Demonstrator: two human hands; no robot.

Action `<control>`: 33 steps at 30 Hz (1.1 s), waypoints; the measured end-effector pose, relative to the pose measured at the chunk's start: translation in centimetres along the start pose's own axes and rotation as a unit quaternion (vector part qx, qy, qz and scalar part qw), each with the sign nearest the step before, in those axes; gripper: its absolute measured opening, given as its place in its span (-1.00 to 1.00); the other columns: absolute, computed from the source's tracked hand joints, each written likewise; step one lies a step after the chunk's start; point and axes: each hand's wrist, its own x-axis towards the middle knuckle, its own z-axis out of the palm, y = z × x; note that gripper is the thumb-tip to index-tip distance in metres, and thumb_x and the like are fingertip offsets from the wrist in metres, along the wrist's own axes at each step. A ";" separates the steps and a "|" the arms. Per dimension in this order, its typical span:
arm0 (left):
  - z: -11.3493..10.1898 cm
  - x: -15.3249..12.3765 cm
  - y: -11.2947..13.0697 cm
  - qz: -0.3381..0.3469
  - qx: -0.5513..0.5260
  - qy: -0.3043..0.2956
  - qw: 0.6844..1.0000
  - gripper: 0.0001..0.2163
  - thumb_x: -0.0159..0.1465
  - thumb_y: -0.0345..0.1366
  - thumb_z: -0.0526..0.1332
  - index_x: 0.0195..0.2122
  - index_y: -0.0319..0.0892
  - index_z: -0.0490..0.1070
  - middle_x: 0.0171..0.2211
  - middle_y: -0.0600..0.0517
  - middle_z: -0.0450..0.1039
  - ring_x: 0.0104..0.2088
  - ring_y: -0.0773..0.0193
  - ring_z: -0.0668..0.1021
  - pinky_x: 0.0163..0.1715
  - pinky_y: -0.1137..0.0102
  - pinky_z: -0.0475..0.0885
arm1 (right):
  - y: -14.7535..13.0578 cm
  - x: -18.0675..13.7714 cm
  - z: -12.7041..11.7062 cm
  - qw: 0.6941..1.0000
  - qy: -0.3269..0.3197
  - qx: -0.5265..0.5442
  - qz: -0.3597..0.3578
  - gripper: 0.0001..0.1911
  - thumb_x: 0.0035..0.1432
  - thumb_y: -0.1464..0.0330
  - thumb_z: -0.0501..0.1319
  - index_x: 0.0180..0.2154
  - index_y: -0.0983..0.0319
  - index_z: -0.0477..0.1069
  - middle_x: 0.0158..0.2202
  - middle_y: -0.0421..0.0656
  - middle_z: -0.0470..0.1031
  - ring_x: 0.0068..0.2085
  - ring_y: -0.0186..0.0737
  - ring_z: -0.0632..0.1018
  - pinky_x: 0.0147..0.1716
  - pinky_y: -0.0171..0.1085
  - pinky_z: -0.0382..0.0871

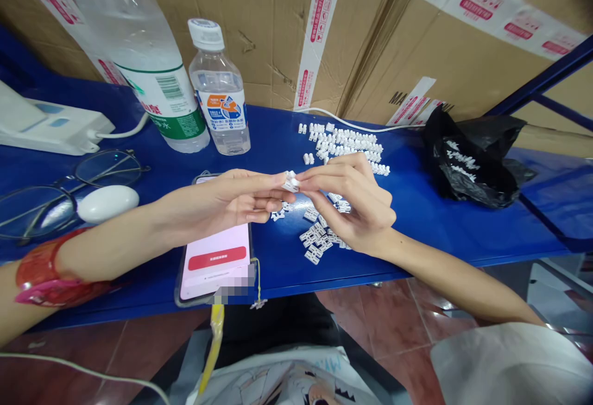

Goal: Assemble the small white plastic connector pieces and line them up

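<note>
Between my two hands, above the blue table, is a small white plastic piece [291,181]. My left hand [236,198] pinches its left side with thumb and fingers. The fingertips of my right hand [352,198] close on its right side. Under and beside my right hand lies a loose pile of flat white plastic pieces [317,238]. Behind the hands, similar white pieces stand in several rows [347,142]; my right hand covers part of them. The piece's exact kind is too small to make out.
A phone [215,263] lies below my left forearm. At the left are a large water bottle [162,96], a smaller bottle [220,96], glasses [109,170], a white oval object [108,203] and a power strip [55,124]. A black bag [482,176] holding white pieces sits right; cardboard boxes [269,34] stand behind.
</note>
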 end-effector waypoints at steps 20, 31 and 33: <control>-0.5 0.0 -0.8 0.060 0.041 -0.060 0.996 -0.89 0.25 -0.21 0.49 -0.24 -0.09 0.75 -0.28 0.00 0.62 -0.21 0.28 0.55 -0.30 0.51 0.42 | -0.1 0.0 0.0 0.999 -0.004 -0.025 -0.027 -0.85 0.31 0.51 0.33 -0.08 0.28 0.54 -0.12 -0.02 0.70 -0.08 -0.11 0.64 -0.07 -0.03 0.61; -0.4 -0.3 -0.9 0.076 0.113 -0.059 0.989 -0.82 0.20 -0.11 0.52 -0.28 -0.08 0.74 -0.34 0.03 0.60 -0.33 0.31 0.51 -0.33 0.46 0.43 | -0.9 -0.2 0.0 0.995 0.017 -0.084 -0.054 -0.77 0.24 0.41 0.45 -0.09 0.28 0.53 -0.17 -0.06 0.74 -0.13 -0.11 0.68 -0.17 -0.12 0.66; -0.5 -0.4 -0.9 0.076 0.123 -0.060 0.988 -0.80 0.20 -0.12 0.52 -0.22 -0.07 0.75 -0.29 -0.01 0.65 -0.29 0.26 0.56 -0.31 0.44 0.46 | -1.0 0.0 -0.2 0.998 0.011 -0.050 -0.026 -0.80 0.28 0.43 0.40 -0.07 0.29 0.51 -0.16 -0.03 0.74 -0.12 -0.12 0.69 -0.12 -0.09 0.65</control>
